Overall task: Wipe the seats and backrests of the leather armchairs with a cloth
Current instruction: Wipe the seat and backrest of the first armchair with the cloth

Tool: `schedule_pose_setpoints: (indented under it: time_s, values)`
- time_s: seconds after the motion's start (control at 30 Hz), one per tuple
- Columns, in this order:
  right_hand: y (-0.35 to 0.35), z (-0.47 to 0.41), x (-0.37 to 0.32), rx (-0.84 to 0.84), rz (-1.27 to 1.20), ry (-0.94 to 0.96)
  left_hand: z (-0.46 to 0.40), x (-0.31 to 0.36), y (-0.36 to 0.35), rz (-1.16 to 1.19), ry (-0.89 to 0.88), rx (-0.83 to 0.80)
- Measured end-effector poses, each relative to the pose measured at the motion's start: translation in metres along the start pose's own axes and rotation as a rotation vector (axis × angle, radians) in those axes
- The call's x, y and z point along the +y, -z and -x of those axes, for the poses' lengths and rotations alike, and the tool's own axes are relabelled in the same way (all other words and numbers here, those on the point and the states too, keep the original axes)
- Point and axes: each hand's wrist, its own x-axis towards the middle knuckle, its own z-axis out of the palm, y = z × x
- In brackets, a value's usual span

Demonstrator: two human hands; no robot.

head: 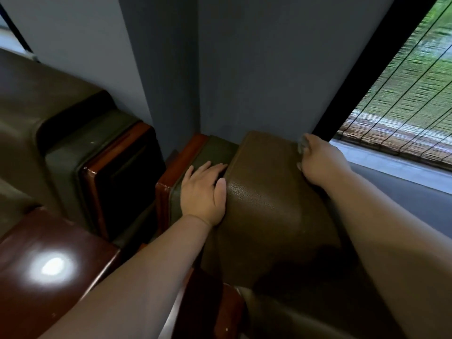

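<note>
Grey-blue walls meet in a corner behind the near leather armchair [269, 204], with a dark-framed window and a slatted bamboo blind [403, 101] to the right; the view through it is streaked by blur. Both hands work at the top of the armchair's brown backrest. Left hand [203, 192] lies flat, fingers straight, on the olive padded armrest [217, 148] against the backrest's side, its grip released, apparently steadying the chair. Right hand [320, 162] curls over the backrest's far edge, its grip closed on a small greyish cloth [303, 144], of which only a corner shows. A second armchair [73, 123] with glossy red-brown wood trim stands to the left, beside a polished wooden surface [49, 265] catching a light. Progress is probably mid-task: this backrest top is under the cloth, while no seat is visible, and nothing shows which surfaces are already wiped.
</note>
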Motion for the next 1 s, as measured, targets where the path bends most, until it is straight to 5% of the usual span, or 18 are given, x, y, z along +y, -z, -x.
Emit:
schedule_pose_setpoints:
  time_s: [0.23, 0.3, 0.4, 0.47, 0.53, 0.63, 0.77, 1.0]
  values:
    - [-0.040, 0.067, -0.083, -0.097, -0.024, 0.709, 0.000, 0.001, 0.002, -0.004, -0.001, -0.019]
    - [-0.035, 0.075, -0.044, -0.008, -0.056, 0.641, 0.000, 0.002, 0.002, 0.026, 0.006, -0.008]
    - [-0.012, 0.075, 0.027, 0.108, -0.116, 0.054, 0.001, 0.002, 0.002, 0.039, 0.006, 0.010]
    - [-0.011, 0.086, 0.039, 0.183, -0.101, -0.085, 0.002, 0.002, 0.001, 0.025, 0.005, 0.005]
    - [-0.030, 0.110, 0.017, 0.278, -0.101, 0.089, 0.001, 0.003, 0.001, 0.013, 0.019, -0.012]
    - [-0.071, 0.149, -0.011, 0.185, 0.021, 0.510, 0.000, 0.005, 0.004, 0.001, 0.036, -0.044]
    - [-0.074, 0.162, 0.033, 0.106, 0.262, 0.837, 0.002, 0.002, 0.007, -0.025, 0.023, -0.090]
    - [-0.076, 0.193, 0.050, 0.329, 0.100, 0.266, 0.054, -0.004, 0.014, -0.170, -0.046, -0.159]
